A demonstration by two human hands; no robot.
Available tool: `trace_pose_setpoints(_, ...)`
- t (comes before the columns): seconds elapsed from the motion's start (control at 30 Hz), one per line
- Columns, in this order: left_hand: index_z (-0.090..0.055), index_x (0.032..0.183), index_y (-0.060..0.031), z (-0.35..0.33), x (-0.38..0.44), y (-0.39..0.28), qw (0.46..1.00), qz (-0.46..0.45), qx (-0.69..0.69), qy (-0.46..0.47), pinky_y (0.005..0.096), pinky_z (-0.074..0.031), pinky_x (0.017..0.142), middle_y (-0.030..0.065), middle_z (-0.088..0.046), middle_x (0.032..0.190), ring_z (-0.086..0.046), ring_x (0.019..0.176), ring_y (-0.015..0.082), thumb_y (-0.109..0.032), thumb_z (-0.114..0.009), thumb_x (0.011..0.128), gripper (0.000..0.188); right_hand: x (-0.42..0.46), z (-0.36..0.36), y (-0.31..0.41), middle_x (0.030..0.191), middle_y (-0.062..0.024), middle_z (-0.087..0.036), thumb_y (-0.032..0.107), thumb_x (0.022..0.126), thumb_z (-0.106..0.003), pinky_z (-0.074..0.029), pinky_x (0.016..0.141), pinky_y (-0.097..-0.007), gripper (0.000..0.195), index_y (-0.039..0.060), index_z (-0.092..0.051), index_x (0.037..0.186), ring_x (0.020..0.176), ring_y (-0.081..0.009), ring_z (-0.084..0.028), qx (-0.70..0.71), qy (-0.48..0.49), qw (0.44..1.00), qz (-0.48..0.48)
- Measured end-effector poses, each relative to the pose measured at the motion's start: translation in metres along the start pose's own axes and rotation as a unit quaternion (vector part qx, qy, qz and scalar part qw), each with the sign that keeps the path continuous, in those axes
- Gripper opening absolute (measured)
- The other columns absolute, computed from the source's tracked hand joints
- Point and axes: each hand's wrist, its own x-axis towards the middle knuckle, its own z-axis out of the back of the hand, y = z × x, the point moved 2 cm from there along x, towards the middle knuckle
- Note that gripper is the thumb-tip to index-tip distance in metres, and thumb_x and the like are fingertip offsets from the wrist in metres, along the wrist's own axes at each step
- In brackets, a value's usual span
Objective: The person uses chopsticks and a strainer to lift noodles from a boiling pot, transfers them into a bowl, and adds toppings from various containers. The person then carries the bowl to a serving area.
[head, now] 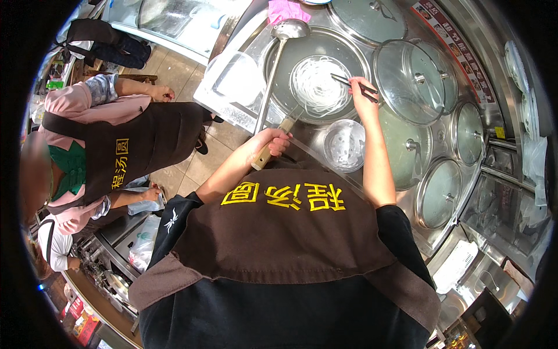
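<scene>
My left hand (273,142) is closed around the light wooden handle (262,159) of a strainer. The handle points towards a round pot (279,94) of cloudy liquid sunk in the steel counter. White noodles (320,85) lie coiled in the pot, apparently in the strainer's basket, which they mostly hide. A pair of black chopsticks (368,89) is held in my right hand (362,97), with the tips at the noodles' right side. Left of the noodles, a long-handled metal ladle (273,74) lies across the pot, its bowl by the far rim.
A clear plastic tub (344,146) stands at the pot's near side. Several glass-lidded pots fill the right, one lid (403,83) raised at a tilt. A translucent container (235,78) and pink cloth (287,11) lie around the pot. A person in an apron (144,144) stands at left.
</scene>
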Motion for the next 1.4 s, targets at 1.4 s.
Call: trace_pose_setpoints(1.4,-0.042,0.092,-0.003,-0.009,-0.004,-0.021,1.0,0.01,0.015,-0.007,0.0167,-0.027,0.031,-0.0029,-0.034,0.055,-0.029,0.038,0.004,-0.003,-0.039,0.083,0.009,-0.001,-0.001,0.006,0.067,-0.0079,-0.059,0.022,0.088,-0.047,-0.048,0.052,-0.025,0.029,-0.0031,-0.058,0.077,0.053,-0.013,-0.057,0.114,-0.017,0.988,-0.105)
